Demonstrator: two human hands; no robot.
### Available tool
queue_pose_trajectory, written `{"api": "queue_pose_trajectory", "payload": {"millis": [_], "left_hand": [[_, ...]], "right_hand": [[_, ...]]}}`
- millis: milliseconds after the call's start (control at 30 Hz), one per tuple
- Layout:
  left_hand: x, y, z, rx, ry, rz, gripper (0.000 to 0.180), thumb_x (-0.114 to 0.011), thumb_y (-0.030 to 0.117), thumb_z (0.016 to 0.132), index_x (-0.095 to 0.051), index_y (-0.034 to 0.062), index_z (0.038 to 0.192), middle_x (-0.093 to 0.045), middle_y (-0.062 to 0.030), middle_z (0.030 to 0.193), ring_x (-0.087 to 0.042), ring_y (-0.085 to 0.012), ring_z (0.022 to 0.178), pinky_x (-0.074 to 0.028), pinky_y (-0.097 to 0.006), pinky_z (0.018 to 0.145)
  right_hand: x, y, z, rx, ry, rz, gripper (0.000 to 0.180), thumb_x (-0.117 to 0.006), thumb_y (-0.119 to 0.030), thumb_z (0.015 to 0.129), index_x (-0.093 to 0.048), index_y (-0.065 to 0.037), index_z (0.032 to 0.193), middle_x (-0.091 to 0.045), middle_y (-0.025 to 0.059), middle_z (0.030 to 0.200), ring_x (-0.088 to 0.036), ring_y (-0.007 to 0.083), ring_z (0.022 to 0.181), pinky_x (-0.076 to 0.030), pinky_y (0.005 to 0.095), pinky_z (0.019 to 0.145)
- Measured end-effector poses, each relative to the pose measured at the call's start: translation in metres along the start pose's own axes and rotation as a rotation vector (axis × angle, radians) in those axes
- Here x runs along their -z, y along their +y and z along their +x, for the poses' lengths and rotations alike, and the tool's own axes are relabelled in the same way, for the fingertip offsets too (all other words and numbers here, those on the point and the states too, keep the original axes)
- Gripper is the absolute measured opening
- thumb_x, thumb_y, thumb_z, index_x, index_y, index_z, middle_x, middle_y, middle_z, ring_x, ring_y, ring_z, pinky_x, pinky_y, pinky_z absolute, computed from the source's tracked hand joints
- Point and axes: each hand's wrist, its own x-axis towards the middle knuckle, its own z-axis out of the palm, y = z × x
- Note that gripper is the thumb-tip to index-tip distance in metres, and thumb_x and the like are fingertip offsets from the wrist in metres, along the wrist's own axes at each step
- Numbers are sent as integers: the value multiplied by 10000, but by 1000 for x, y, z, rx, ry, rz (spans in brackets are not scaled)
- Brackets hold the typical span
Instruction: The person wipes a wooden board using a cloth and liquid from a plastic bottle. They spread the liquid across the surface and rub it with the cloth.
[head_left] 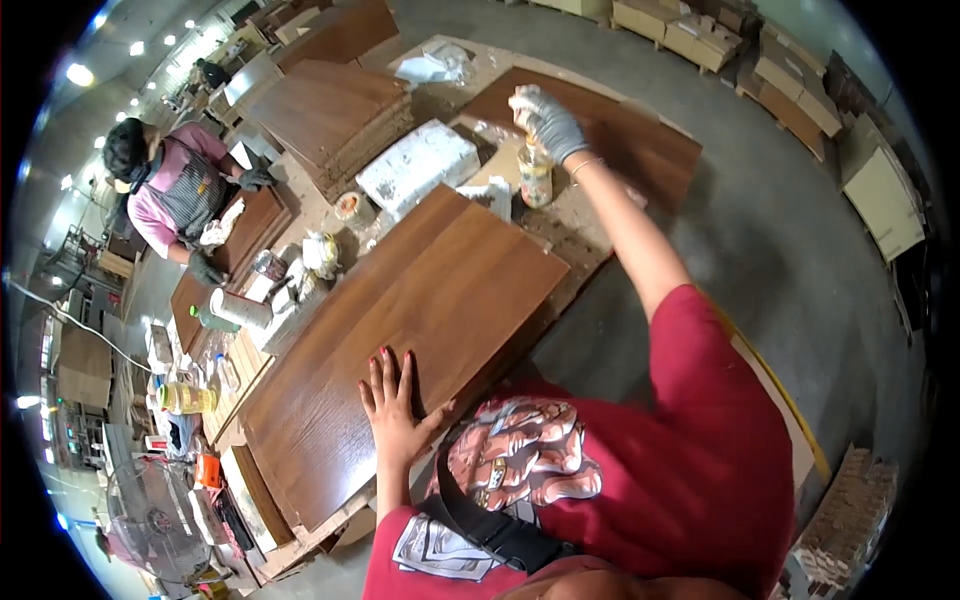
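My left hand [396, 412] lies flat with fingers spread on a brown wood-grain panel [430, 290], near its front edge. Stretched out to the far right, my right hand [552, 122] wears a grey glove. Its fingers are closed round a pale, crumpled wad [521, 104] that looks like cloth. The wad is just above a clear jar [536, 180] with a patterned label, and I cannot tell whether they touch. Behind this hand lies a second brown panel [640, 150].
A white speckled block [420, 165] and a stack of brown panels [325, 110] stand beyond my panel. Cans, bottles and a roll of tape [352, 207] crowd its left side. Across the table, a gloved co-worker [185, 190] holds a white cloth over another panel. A fan [155, 520] stands lower left.
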Motion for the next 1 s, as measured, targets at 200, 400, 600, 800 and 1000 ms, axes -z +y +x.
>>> {"api": "queue_pose_trajectory", "payload": {"millis": [200, 400, 600, 800, 1000], "left_hand": [[-5, -7, -2, 28, 28, -83, 1023, -762, 644, 737, -411, 183, 1580, -227, -130, 1698, -152, -344, 1577, -78, -565, 1257], [-1, -4, -7, 54, 67, -123, 1026, -803, 623, 702, -454, 168, 1553, -283, -130, 1678, -198, -333, 1568, -102, -547, 1260], [2, -3, -7, 87, 73, -145, 1022, -803, 632, 691, -475, 170, 1541, -305, -129, 1669, -207, -329, 1566, -96, -537, 1261], [-4, -3, 7, 8, 122, -159, 996, -798, 628, 699, -503, 146, 1519, -312, -141, 1664, -207, -330, 1565, -96, -538, 1260], [-2, -11, -9, 52, 98, -143, 997, -800, 626, 709, -493, 137, 1522, -307, -140, 1665, -214, -336, 1560, -110, -545, 1258]], "right_hand": [[-45, -6, -28, -431, -319, -179, 380, -538, -262, 994, -584, -151, 1355, -607, 112, 1396, -612, 320, 1237, -489, 431, 1046], [-32, -51, -31, -477, -356, -598, 489, -597, -352, 966, -538, -186, 1423, -600, 131, 1311, -604, 349, 1184, -496, 492, 1007], [-37, -56, -34, -496, -289, -700, 436, -603, -289, 957, -565, -169, 1374, -595, 174, 1285, -600, 380, 1182, -509, 503, 991], [8, 21, -48, -463, -271, -399, 256, -578, -259, 964, -692, -143, 1161, -633, 191, 1208, -649, 394, 1078, -549, 504, 905], [79, -23, -65, -718, 194, 478, 189, -629, -280, 995, -680, -113, 1068, -713, 66, 884, -675, 228, 755, -537, 402, 609]]}}
